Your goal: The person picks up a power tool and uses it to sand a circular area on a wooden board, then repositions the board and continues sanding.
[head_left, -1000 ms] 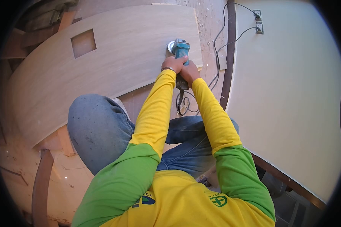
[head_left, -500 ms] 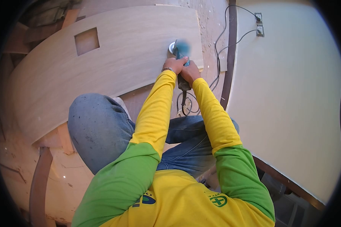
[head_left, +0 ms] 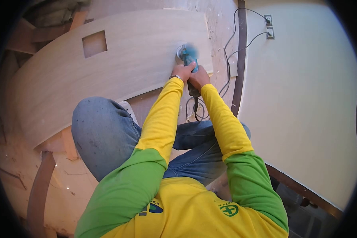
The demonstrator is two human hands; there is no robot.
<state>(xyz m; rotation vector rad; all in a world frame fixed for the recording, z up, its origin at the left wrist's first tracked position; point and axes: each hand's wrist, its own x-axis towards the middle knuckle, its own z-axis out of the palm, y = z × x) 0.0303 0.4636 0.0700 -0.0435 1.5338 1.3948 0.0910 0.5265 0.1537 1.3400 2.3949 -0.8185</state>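
Both my hands are wrapped around a teal and black angle grinder [head_left: 190, 60]. My left hand [head_left: 182, 72] grips one side of its body, and my right hand [head_left: 200, 77] closes on the other side, farther back. Part of the handle is hidden under the fingers. The grinder's round disc end overlaps the light wooden panel [head_left: 142, 43] near its right end, with a blue-green blur beside the head. A cord [head_left: 196, 113] hangs from the tool's rear. The panel has a curved outer edge and a square cutout [head_left: 95, 44] towards its left.
Two plugged-in outlets [head_left: 269, 26] are on the pale wall [head_left: 301, 95] at right, their dark cables [head_left: 227, 55] trailing down. Wood pieces [head_left: 23, 37] lie at the upper left, and a curved brown strip [head_left: 41, 186] at the lower left. My bent knee [head_left: 97, 127] is close to the panel's edge.
The view has shifted slightly. The grinder's head sits a touch lower in view, and both hands keep their hold on it.
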